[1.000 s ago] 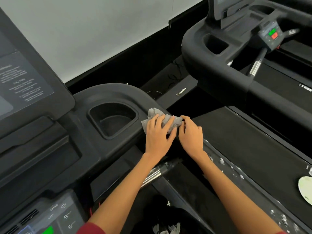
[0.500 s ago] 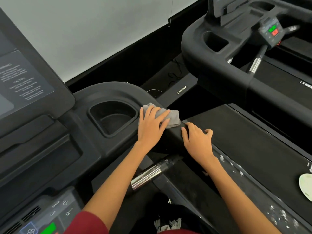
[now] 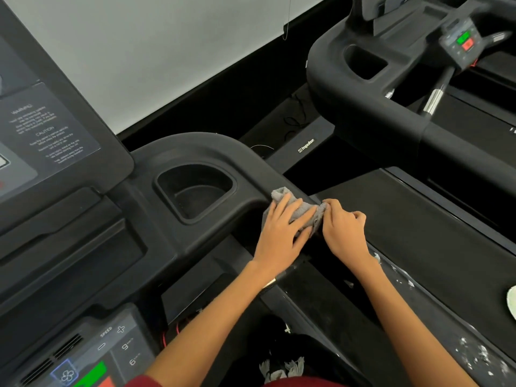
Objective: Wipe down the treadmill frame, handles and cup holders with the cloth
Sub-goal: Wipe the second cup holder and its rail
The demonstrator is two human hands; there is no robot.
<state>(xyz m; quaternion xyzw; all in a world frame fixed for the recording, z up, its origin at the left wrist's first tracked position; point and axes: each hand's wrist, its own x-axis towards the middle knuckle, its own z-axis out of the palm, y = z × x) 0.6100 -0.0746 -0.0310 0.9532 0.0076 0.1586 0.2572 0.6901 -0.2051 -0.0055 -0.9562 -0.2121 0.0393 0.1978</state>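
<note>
1. A person leans over a black treadmill frame point(image 3: 212, 152), both bare hands meeting on a small grey cloth point(image 3: 303, 209).
2. The cloth lies bunched on the side rail point(image 3: 282, 177), just past the right edge of the cup holder point(image 3: 195, 191) and where the rail slopes down toward the belt.
3. The left hand point(image 3: 282, 233) lies flat over the cloth, fingers straight and spread, pressing it against the rail.
4. The right hand point(image 3: 344, 230) sits just beside it, its grip narrow, fingers curled and pinching the cloth's right end.
5. The console screen point(image 3: 47, 129) stands at the left edge of the frame, and a speed panel point(image 3: 111, 347) glows at the near left corner.
6. A second treadmill point(image 3: 371, 107) stands on the far right, well apart.
</note>
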